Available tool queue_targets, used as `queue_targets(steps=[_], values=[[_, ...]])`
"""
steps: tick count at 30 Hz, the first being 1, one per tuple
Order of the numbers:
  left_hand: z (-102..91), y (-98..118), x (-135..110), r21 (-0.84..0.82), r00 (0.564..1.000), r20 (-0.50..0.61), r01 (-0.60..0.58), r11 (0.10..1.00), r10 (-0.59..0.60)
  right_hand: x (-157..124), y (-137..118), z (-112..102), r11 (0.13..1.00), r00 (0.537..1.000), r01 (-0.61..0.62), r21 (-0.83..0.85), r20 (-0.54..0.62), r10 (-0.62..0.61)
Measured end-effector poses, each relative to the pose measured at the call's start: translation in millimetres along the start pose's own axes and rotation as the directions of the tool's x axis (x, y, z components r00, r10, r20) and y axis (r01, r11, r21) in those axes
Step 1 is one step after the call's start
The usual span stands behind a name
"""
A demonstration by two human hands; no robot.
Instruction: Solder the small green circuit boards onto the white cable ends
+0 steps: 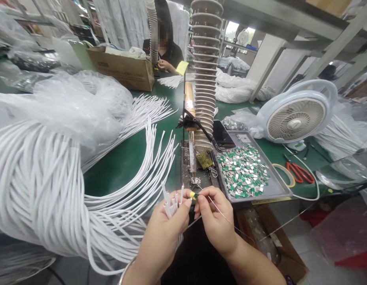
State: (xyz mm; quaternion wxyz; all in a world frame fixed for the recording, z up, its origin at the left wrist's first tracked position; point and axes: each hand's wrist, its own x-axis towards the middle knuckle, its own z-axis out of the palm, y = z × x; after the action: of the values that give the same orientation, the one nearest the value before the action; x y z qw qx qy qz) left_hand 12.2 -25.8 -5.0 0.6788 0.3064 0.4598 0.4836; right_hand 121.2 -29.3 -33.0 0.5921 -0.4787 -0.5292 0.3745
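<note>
My left hand (167,225) is closed round a bunch of white cables (172,205), their cut ends pointing up. A small green circuit board (196,195) sits between the fingertips of both hands, beside a yellow patch at my left index fingertip. My right hand (216,219) pinches the board's right side. A thin silvery wire (215,207) runs past the right fingers towards the iron's tip. Just beyond the hands stands a soldering iron (189,99) with a wooden handle, clamped upright, tip down. The exact joint between cable and board is hidden by fingers.
A grey tray (280,190) holds many small green boards; a phone (223,133) lies at its back-left corner. A ribbed hose (204,71) hangs behind the iron. Bundled white cables (46,190) fill the left. A fan (296,114) and red-handled pliers (300,173) are right. A co-worker sits opposite.
</note>
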Motion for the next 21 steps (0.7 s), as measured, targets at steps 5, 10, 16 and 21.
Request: queue_targets(steps=[5, 10, 16, 21], values=[[-1.4, -0.9, -1.8, -0.014, 1.0, -0.009, 0.013, 1.0, -0.013, -0.5, 1.0, -0.9, 1.0, 1.0, -0.004, -0.011, 0.002, 0.005], [-1.0, -2.5, -0.2, -0.01, 0.999, -0.029, 0.029, 1.0, -0.029, -0.6, 2.1, -0.9, 1.0, 1.0, 0.001, -0.028, 0.003, -0.001], [-2.4, -5.8, 3.2, 0.005, 1.0, -0.03, -0.005, 1.0, 0.005, -0.7, 2.9, -2.3, 0.988, 0.996, 0.091, -0.128, 0.01, -0.09], [-1.0, -2.6, 7.6, -0.02, 0.999, -0.04, -0.013, 1.0, 0.012, -5.5, 7.1, -5.7, 0.883, 0.923, 0.369, -0.29, -0.002, -0.386]])
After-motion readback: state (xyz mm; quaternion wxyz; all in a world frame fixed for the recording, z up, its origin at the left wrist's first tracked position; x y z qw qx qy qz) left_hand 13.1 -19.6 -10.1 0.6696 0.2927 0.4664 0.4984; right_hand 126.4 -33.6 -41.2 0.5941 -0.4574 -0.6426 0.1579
